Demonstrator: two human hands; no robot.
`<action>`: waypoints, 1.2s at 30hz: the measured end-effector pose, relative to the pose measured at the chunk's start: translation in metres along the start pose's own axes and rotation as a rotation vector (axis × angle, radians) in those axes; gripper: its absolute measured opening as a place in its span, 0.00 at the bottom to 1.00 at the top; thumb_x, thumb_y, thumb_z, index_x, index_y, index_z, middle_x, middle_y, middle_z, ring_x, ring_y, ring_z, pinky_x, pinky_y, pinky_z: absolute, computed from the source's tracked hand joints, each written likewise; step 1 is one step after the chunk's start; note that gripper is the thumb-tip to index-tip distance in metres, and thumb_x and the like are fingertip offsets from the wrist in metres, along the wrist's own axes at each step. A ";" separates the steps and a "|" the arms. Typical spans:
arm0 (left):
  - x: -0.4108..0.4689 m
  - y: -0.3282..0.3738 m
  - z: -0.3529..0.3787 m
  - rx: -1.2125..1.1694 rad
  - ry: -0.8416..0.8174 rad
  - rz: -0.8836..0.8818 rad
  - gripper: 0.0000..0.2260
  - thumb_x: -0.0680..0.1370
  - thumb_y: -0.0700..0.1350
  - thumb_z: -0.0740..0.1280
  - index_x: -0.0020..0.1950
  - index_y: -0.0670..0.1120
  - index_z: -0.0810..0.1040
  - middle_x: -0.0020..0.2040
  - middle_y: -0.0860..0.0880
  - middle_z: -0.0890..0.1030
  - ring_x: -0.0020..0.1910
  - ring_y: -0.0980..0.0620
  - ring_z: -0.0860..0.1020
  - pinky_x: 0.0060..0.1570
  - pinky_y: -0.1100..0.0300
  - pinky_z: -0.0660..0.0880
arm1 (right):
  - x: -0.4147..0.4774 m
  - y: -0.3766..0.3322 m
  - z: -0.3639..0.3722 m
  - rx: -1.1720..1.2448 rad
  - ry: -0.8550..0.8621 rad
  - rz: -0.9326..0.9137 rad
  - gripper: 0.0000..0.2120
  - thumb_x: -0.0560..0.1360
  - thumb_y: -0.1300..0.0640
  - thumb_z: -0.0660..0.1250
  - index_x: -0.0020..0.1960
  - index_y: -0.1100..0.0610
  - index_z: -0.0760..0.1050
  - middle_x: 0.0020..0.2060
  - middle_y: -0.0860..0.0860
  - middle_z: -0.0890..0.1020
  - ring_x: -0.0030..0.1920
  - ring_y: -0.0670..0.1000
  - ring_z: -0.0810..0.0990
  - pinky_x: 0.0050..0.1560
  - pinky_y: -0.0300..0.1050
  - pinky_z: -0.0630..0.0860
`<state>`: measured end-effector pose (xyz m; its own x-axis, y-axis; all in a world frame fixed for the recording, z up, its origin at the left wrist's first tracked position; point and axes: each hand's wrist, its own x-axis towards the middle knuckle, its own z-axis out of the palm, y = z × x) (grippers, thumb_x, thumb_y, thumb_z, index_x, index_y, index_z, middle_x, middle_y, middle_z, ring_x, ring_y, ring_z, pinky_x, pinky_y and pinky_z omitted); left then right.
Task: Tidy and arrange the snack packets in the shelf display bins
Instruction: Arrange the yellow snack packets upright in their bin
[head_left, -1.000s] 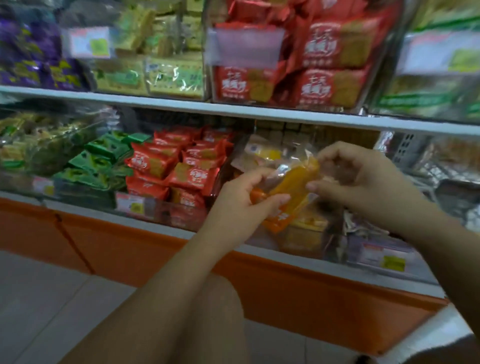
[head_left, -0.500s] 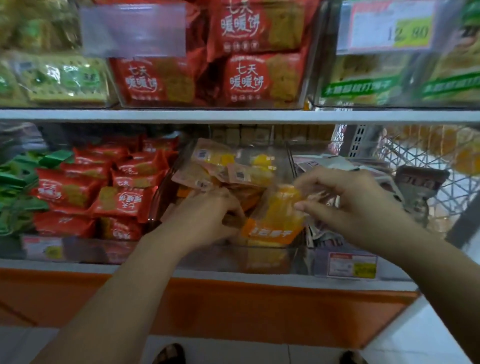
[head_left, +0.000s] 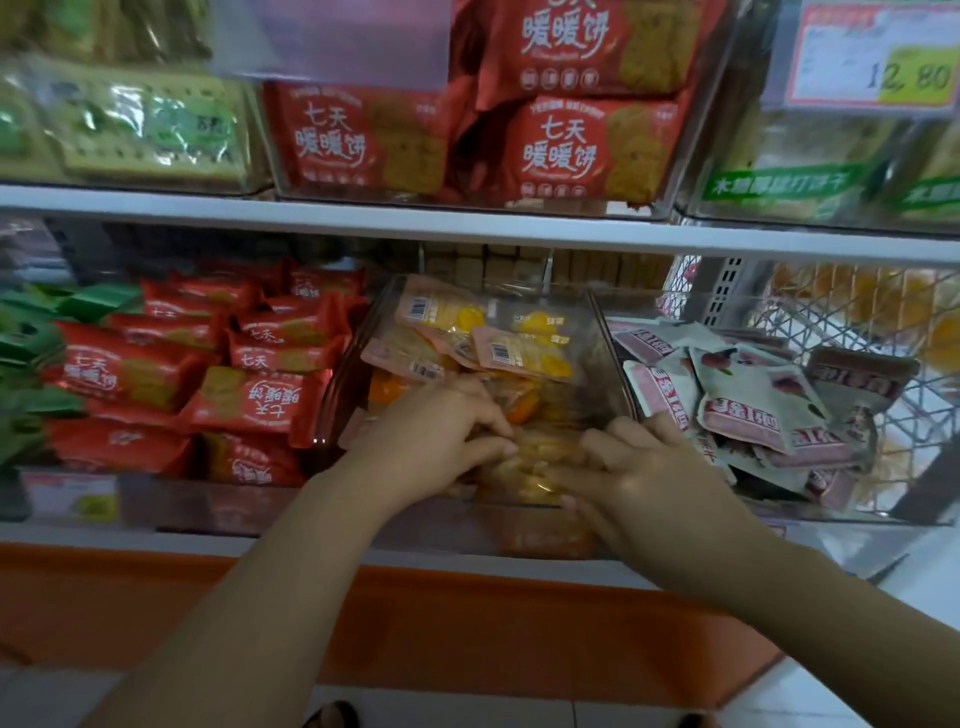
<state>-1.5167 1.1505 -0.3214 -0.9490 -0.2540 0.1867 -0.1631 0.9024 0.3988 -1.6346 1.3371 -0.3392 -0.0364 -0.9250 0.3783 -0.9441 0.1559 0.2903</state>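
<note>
A clear plastic bin (head_left: 602, 332) on the lower shelf holds several orange-and-yellow snack packets (head_left: 498, 343). Both hands are down inside its front part. My left hand (head_left: 436, 441) has its fingers curled over the packets at the front. My right hand (head_left: 639, 478) lies beside it, fingers bent down onto the same orange packet (head_left: 535, 457) between the two hands. The packet is mostly hidden by the fingers and blurred behind the bin's front wall.
Red biscuit packets (head_left: 208, 374) fill the bin to the left, green ones (head_left: 31, 364) beyond. Pink-and-white packets (head_left: 748, 400) lie jumbled in the right bin beside a wire basket (head_left: 883, 332). The upper shelf (head_left: 467, 228) carries larger red packs and a price tag (head_left: 872, 57).
Both hands have lowered the orange packet from in front of the shelf into the front of the clear bin. The view has swung right and closer to the shelf.
</note>
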 end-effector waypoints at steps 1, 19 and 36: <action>-0.002 0.000 -0.001 -0.005 0.005 0.004 0.08 0.76 0.52 0.67 0.52 0.54 0.82 0.49 0.59 0.75 0.52 0.58 0.72 0.55 0.55 0.72 | -0.003 -0.002 -0.001 -0.020 -0.040 0.011 0.15 0.74 0.46 0.55 0.52 0.46 0.78 0.40 0.49 0.77 0.40 0.53 0.74 0.42 0.49 0.65; -0.018 -0.044 -0.033 0.097 0.370 -0.245 0.14 0.76 0.46 0.67 0.61 0.55 0.78 0.63 0.54 0.75 0.62 0.50 0.71 0.63 0.48 0.67 | 0.154 0.041 0.028 0.385 -0.466 0.301 0.37 0.69 0.43 0.71 0.73 0.49 0.61 0.67 0.52 0.72 0.65 0.53 0.71 0.61 0.45 0.70; -0.016 -0.034 -0.036 -0.111 0.410 -0.197 0.15 0.76 0.47 0.68 0.62 0.53 0.77 0.61 0.54 0.75 0.59 0.53 0.73 0.61 0.52 0.71 | 0.102 0.030 -0.014 0.561 0.360 0.285 0.13 0.74 0.60 0.69 0.57 0.49 0.80 0.46 0.48 0.83 0.48 0.45 0.80 0.52 0.34 0.74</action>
<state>-1.4864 1.1109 -0.3059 -0.7144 -0.5533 0.4284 -0.2784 0.7864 0.5514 -1.6618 1.2518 -0.2796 -0.2871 -0.6886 0.6659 -0.9435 0.0830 -0.3210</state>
